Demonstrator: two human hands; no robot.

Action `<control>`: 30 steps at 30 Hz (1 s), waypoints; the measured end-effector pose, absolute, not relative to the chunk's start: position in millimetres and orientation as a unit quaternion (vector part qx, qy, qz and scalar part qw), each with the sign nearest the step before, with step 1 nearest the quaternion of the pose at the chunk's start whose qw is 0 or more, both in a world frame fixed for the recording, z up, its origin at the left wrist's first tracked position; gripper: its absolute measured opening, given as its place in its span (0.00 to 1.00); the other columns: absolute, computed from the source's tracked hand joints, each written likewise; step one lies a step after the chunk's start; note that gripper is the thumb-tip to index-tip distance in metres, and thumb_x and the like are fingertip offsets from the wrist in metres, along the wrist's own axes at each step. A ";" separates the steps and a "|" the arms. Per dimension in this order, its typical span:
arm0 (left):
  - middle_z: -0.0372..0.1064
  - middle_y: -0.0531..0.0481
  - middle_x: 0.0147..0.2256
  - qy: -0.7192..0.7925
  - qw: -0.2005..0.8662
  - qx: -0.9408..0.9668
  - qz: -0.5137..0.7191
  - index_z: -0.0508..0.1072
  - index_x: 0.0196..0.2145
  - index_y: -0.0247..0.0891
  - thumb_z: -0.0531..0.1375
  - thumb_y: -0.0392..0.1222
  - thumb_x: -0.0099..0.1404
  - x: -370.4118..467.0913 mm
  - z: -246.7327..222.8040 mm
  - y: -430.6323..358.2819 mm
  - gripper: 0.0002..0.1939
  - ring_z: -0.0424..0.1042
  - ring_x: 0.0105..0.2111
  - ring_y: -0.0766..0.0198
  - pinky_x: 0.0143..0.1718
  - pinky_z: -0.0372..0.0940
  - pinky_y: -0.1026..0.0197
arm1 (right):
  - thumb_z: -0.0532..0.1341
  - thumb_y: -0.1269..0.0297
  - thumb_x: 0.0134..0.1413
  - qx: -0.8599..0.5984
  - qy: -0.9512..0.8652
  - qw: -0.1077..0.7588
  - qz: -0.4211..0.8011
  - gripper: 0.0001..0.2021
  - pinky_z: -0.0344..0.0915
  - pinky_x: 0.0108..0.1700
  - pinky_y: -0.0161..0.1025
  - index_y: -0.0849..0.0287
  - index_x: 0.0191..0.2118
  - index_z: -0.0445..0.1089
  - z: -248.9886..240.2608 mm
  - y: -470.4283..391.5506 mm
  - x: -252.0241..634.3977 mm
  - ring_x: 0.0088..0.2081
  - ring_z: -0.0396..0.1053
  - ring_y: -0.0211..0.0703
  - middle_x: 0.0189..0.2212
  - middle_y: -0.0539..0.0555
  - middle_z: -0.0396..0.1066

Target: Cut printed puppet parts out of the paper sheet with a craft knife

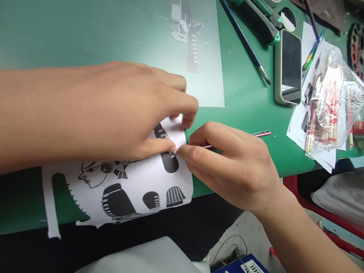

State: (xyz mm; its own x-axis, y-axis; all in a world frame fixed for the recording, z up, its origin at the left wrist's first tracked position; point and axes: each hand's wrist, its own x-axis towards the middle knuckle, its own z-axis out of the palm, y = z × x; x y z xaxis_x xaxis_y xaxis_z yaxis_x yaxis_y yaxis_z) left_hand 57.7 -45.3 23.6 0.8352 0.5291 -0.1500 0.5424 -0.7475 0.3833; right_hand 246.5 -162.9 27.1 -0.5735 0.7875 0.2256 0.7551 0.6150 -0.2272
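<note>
A white sheet (167, 185) printed with black shapes and a face in profile lies at the table's front edge, with a cut-out gap at its left. My left hand (136, 110) rests over its upper part, fingers bent and thumb pressing beside a dark printed strip. My right hand (233, 163) is closed round a thin pink-handled tool (264, 133), its fingertips meeting the paper close to my left thumb. The tool's working tip is too small to make out.
A translucent sheet (209, 76) lies behind my hands on the green table (244, 110). Further right are a paintbrush (247, 45), a green and black cutter (258, 22), a phone (287, 68), and a plastic bag (331, 102) on papers. A red chair frame (290, 185) stands at right.
</note>
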 end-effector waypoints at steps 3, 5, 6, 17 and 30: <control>0.72 0.57 0.39 0.283 0.194 0.939 -0.012 0.76 0.38 0.55 0.52 0.62 0.55 54.8 21.0 -44.1 0.19 0.66 0.31 0.63 0.29 0.52 0.58 | 0.54 0.74 0.66 -0.435 -0.890 0.141 0.015 0.12 0.54 0.30 0.40 0.59 0.37 0.75 27.8 -164.8 244.2 0.29 0.56 0.39 0.30 0.53 0.68; 0.70 0.58 0.40 0.250 0.193 0.949 0.018 0.76 0.40 0.54 0.53 0.60 0.60 51.2 18.3 -43.5 0.18 0.66 0.32 0.64 0.29 0.50 0.59 | 0.53 0.73 0.66 -0.437 -0.890 0.134 0.006 0.13 0.54 0.30 0.40 0.58 0.38 0.75 28.1 -165.7 243.6 0.29 0.56 0.38 0.30 0.53 0.68; 0.70 0.58 0.40 0.230 0.196 0.952 0.037 0.75 0.41 0.54 0.53 0.59 0.62 49.3 16.9 -43.3 0.16 0.66 0.32 0.64 0.30 0.50 0.59 | 0.52 0.73 0.67 -0.439 -0.889 0.131 0.006 0.13 0.53 0.30 0.39 0.57 0.38 0.75 28.1 -166.0 243.6 0.29 0.56 0.38 0.30 0.52 0.68; 0.70 0.60 0.40 0.202 0.216 0.953 0.063 0.73 0.41 0.54 0.54 0.56 0.65 44.7 13.4 -41.6 0.13 0.65 0.33 0.65 0.32 0.48 0.58 | 0.55 0.75 0.65 -0.444 -0.885 0.138 0.036 0.11 0.52 0.30 0.40 0.58 0.38 0.74 28.5 -166.1 245.3 0.30 0.54 0.38 0.32 0.53 0.68; 0.72 0.57 0.40 0.217 0.223 0.948 0.064 0.74 0.40 0.56 0.54 0.60 0.60 46.1 12.2 -40.8 0.15 0.65 0.31 0.59 0.32 0.46 0.54 | 0.57 0.77 0.62 -0.477 -0.857 0.190 0.052 0.11 0.54 0.29 0.36 0.58 0.32 0.72 20.0 -171.5 247.5 0.29 0.60 0.33 0.31 0.49 0.67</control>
